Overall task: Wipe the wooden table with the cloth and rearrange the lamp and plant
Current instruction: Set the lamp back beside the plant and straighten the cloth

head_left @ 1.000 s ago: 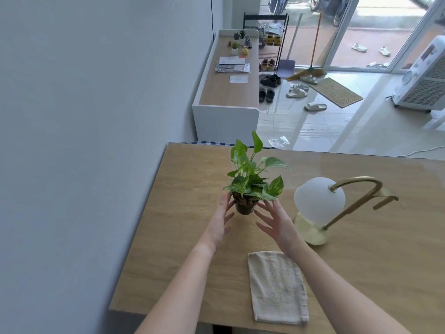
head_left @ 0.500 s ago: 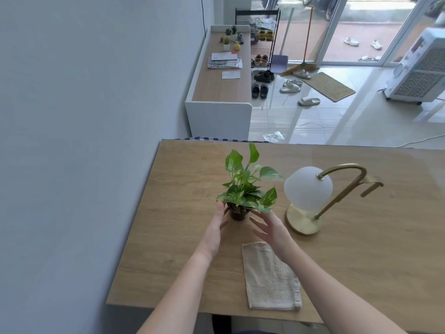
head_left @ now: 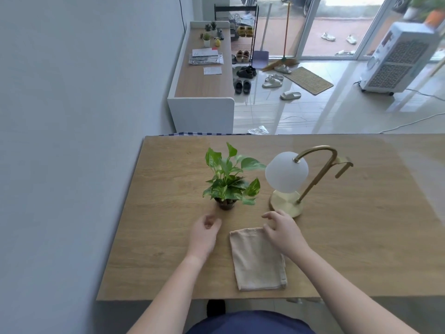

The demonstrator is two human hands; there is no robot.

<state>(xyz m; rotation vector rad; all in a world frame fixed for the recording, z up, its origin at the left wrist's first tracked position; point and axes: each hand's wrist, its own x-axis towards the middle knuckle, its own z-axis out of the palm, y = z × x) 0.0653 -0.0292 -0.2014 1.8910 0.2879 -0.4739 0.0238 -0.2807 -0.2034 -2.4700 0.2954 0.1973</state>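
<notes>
Honestly, both hands are empty: left hand (head_left: 203,233) loosely curled near the plant (head_left: 228,182), right hand (head_left: 281,229) spread on the cloth (head_left: 258,261). A careless wipe could bump the top-heavy lamp (head_left: 289,179) over.

table (head_left: 168,237): right end cut off by picture's right edge | cloth (head_left: 257,259): far right corner hidden under right hand (head_left: 281,231) | plant (head_left: 228,179): pot mostly hidden by its leaves | lamp (head_left: 286,174): base partly behind globe | left hand (head_left: 204,233): fingertips curled, hidden | papers on far sideboard (head_left: 207,56): too small to read
</notes>
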